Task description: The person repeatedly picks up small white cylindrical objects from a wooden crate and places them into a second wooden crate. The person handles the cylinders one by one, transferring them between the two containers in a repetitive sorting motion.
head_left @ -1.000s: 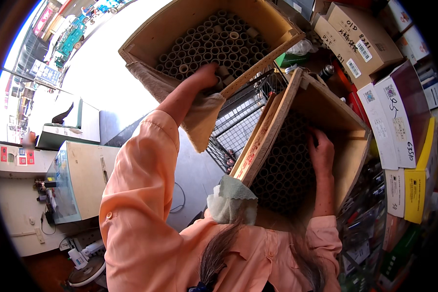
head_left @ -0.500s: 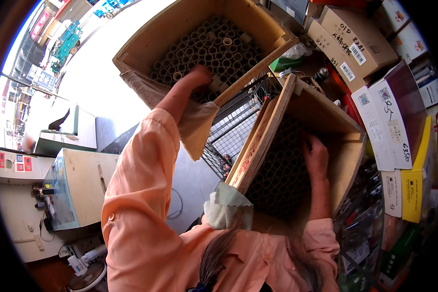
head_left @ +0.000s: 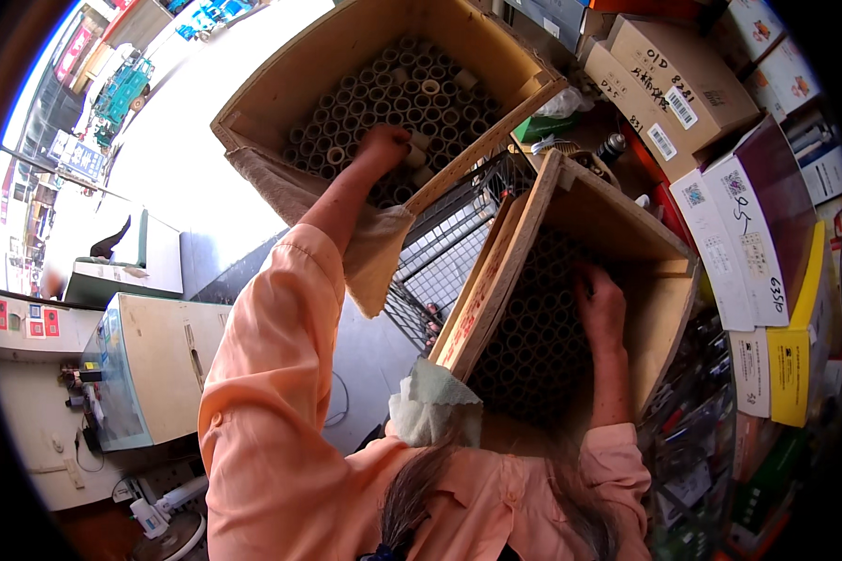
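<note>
Left hand (head_left: 384, 148) curled over tubes (head_left: 429, 87) in far box (head_left: 299, 77), right hand (head_left: 602, 304) at darker tubes (head_left: 538, 327) in near box (head_left: 662, 313), fingertips obscured, clamped or apart not discernible for either.

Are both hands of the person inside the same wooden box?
No: the left hand is in the farther wooden box, while the right hand is in the nearer wooden box.

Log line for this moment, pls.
left hand: at tubes, far wooden box | right hand: at tubes, near wooden box | grips: unclear
</note>
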Tool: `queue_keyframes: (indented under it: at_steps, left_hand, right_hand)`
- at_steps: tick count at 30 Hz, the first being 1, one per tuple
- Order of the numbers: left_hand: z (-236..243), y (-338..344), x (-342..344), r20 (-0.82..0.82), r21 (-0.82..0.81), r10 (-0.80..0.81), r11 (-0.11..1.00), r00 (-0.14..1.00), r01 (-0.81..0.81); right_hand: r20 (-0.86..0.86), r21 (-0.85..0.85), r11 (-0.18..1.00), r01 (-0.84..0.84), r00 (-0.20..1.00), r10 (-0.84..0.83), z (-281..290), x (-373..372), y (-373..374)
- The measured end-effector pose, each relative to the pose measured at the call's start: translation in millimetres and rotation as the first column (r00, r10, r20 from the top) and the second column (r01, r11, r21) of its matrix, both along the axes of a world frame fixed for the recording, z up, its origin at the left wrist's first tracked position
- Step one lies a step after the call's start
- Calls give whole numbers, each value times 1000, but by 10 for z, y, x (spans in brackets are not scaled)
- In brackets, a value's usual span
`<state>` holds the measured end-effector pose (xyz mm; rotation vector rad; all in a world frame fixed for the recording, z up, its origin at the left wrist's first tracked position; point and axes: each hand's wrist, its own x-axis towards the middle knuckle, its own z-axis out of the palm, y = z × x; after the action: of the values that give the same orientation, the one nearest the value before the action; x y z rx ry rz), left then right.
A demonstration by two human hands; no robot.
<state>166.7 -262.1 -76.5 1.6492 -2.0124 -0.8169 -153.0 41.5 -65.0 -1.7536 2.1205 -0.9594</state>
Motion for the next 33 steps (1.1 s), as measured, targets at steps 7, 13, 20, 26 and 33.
queue_keyframes:
  at_steps: [7, 13, 20, 26, 33]
  left_hand:
    - [182, -401, -359, -20, -222, -248, 946, 969, 238]
    - [161, -893, -702, -118, -293, -357, 904, 927, 311]
    - [-105, -1238, -937, -313, 9, -231, 969, 921, 246]
    - [-232, -1228, -975, -215, -122, -191, 978, 958, 168]
    - [527, -558, -1146, -602, 68, -71, 988, 795, 140]
  right_hand:
    - [-33, 16, 1000, 10, 999, -10, -49, -40, 14]
    - [-49, 9, 1000, 16, 999, -15, -48, -40, -5]
    - [-1, 84, 996, 30, 1000, -30, -26, -87, 17]
    - [-15, 53, 999, -3, 1000, 4, 28, -71, -9]
    - [-11, -104, 995, -1, 1000, -1, 180, -120, -21]
